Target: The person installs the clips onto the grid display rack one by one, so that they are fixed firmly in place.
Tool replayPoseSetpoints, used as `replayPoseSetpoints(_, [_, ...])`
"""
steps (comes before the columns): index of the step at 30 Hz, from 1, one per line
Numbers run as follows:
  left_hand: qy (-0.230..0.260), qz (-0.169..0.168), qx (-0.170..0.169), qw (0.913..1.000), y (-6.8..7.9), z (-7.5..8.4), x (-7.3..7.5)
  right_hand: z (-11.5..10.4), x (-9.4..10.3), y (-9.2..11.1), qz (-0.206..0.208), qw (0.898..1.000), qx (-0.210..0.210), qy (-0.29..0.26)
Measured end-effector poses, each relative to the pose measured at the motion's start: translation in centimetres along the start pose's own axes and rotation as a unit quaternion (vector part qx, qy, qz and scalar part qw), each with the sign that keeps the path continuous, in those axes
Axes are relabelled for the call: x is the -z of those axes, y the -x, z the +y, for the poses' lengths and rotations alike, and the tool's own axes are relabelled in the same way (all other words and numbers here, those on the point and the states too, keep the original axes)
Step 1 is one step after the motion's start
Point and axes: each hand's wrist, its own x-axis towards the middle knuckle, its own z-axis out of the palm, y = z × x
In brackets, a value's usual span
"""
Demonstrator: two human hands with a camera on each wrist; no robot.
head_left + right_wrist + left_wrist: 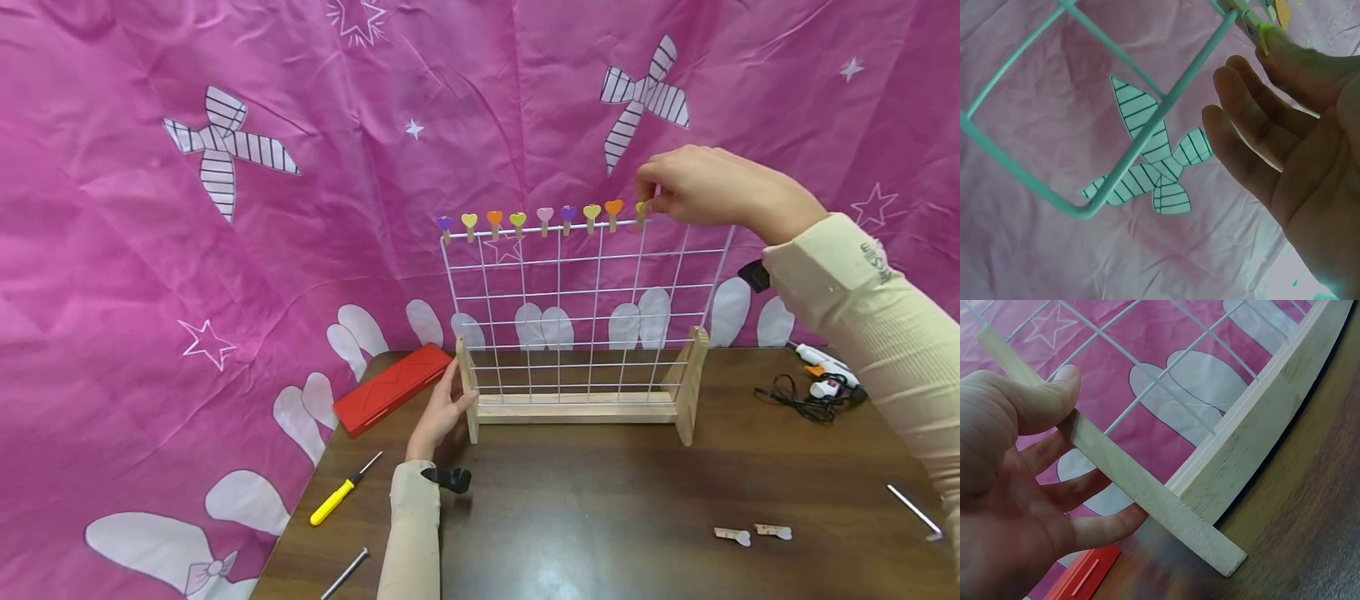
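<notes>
A white wire grid stands upright in a wooden base. My left hand grips the base's left wooden leg, thumb on one side and fingers on the other. At the grid's top bar, toward its right end, my right hand pinches a small wooden clothespin with a yellow-green heart. To its left, several heart clothespins sit along the bar, among them an orange one, a pink one and a purple one.
Two loose clothespins lie at the table's front right. A red case, a yellow-handled screwdriver and a metal rod lie on the left. At right are a glue gun with its cord and a bent metal rod. A pink curtain hangs behind.
</notes>
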Motion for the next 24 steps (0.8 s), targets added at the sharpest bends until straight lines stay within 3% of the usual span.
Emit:
replayPoseSetpoints(8, [0.010,-0.002,-0.008,0.9999,0.0,-0.2,-0.1,-0.4,0.3,2.2,0.023,0.999,-0.037,-0.011])
replayPoseSetpoints(14, [0.016,-0.001,-0.014,0.9998,-0.5,-0.5,-0.3,-0.3,0.2,5.2,0.035,0.999,-0.034,0.006])
replayPoseSetpoints(20, [0.021,0.018,0.012,0.9995,-0.9,-2.6,-0.2,-0.3,-2.0,8.6,0.043,0.999,-0.030,0.010])
replayPoseSetpoints(24, [0.018,0.027,0.012,0.9994,-0.9,-3.0,-0.3,-0.4,-4.6,10.8,0.031,0.999,-0.041,-0.002])
